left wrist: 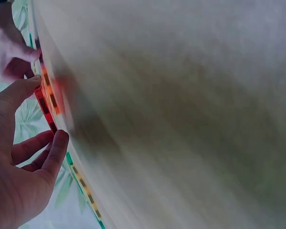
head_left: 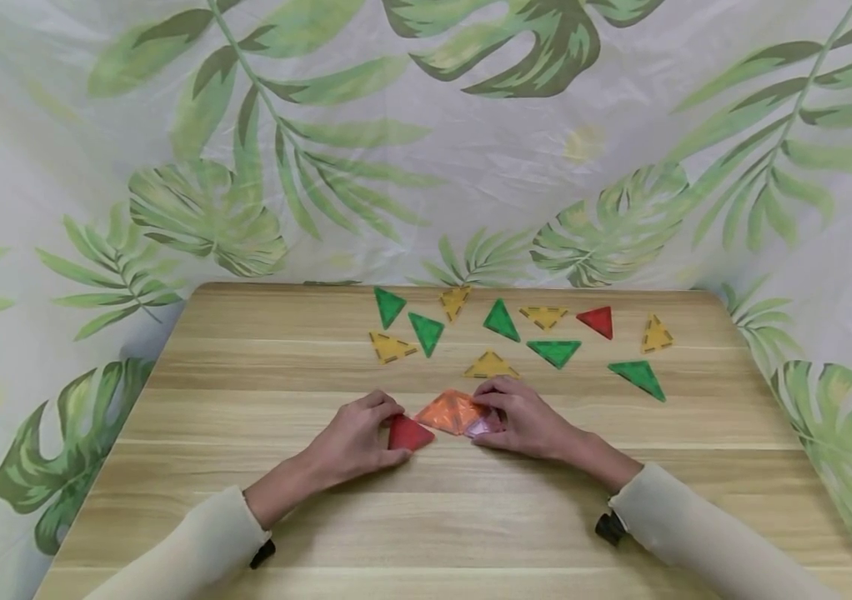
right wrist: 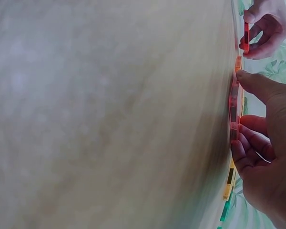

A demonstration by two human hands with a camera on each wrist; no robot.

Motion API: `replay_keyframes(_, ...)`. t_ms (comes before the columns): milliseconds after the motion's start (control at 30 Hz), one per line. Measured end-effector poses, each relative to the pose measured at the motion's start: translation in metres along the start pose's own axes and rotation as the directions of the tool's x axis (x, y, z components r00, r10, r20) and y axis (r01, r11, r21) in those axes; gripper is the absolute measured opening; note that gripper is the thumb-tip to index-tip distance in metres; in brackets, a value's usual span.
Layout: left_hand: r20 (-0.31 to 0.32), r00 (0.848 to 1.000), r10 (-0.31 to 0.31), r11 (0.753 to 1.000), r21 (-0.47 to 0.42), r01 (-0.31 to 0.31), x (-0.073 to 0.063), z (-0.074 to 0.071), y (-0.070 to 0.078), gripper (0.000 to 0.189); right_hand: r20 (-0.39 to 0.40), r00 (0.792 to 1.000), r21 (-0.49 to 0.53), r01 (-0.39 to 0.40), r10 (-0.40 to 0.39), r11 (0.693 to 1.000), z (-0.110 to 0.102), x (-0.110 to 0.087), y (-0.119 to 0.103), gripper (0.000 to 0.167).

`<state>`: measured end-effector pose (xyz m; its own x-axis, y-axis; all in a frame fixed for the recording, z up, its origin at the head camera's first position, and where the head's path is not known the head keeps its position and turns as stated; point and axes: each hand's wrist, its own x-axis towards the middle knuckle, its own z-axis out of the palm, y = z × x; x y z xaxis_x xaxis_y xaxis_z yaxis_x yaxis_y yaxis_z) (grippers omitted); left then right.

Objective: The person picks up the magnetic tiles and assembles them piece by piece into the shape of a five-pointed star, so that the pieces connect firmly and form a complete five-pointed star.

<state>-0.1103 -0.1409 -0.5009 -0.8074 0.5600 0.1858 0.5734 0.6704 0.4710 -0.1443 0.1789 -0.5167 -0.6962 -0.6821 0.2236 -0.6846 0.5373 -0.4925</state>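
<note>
My left hand (head_left: 354, 437) pinches a red triangular magnetic tile (head_left: 408, 434) between thumb and fingertips, just left of the joined tiles. In the left wrist view the red tile (left wrist: 45, 109) is seen edge-on between thumb and fingers. Two orange triangular tiles (head_left: 447, 412) lie side by side at the middle of the table. My right hand (head_left: 522, 419) grips a pinkish-purple tile (head_left: 482, 427) against their right side, its fingers covering part of it. The right wrist view shows that tile (right wrist: 234, 109) edge-on, thumb at one end and fingertips at the other.
Behind the hands, green triangle tiles (head_left: 502, 321) and yellow triangle tiles (head_left: 492, 365) lie scattered, several of each, with one red tile (head_left: 597, 322) at the right. The wooden table (head_left: 246, 367) ends at a leaf-patterned cloth (head_left: 366, 192).
</note>
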Motion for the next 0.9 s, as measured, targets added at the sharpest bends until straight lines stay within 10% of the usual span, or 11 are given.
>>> replay_keyframes(900,-0.036,0.999,-0.038,0.991,0.126,0.042,0.011,0.018,0.021,0.074,0.003,1.0,0.003,-0.013,0.013,1.0,0.002,0.003,-0.001,0.055)
